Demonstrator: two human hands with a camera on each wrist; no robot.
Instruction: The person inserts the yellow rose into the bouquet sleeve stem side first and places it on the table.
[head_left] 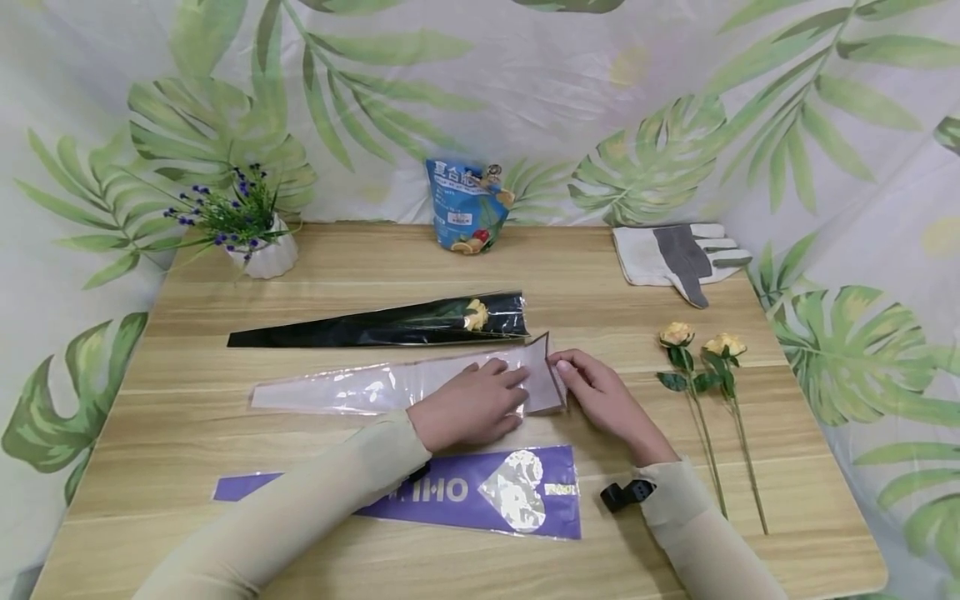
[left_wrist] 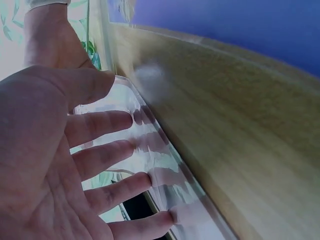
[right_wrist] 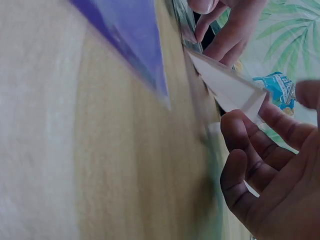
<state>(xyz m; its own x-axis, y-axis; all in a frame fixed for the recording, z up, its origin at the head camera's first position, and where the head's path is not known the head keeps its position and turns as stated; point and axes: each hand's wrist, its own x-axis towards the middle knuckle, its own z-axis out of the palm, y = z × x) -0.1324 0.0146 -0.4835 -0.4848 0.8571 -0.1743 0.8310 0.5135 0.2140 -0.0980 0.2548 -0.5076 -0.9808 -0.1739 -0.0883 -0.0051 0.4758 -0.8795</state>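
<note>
A clear sleeve with a pale pink backing (head_left: 360, 388) lies across the middle of the table, its wide end on the right lifted. The left hand (head_left: 480, 404) rests on it near that end, fingers spread and fairly straight; in the left wrist view the fingertips of the left hand (left_wrist: 95, 160) touch the film. At the sleeve's raised right edge is the right hand (head_left: 607, 400). The right wrist view shows the right hand (right_wrist: 275, 155) with bent fingers, pinching a corner of the pale sheet (right_wrist: 232, 90).
Behind lies a black sleeve (head_left: 360, 327) holding a yellow rose; in front, a purple sleeve (head_left: 480, 487) with a silver heart. Two yellow roses (head_left: 677, 334) lie at right. Farther back are a glove (head_left: 678, 254), a blue pouch (head_left: 467, 208) and a white flower pot (head_left: 272, 252).
</note>
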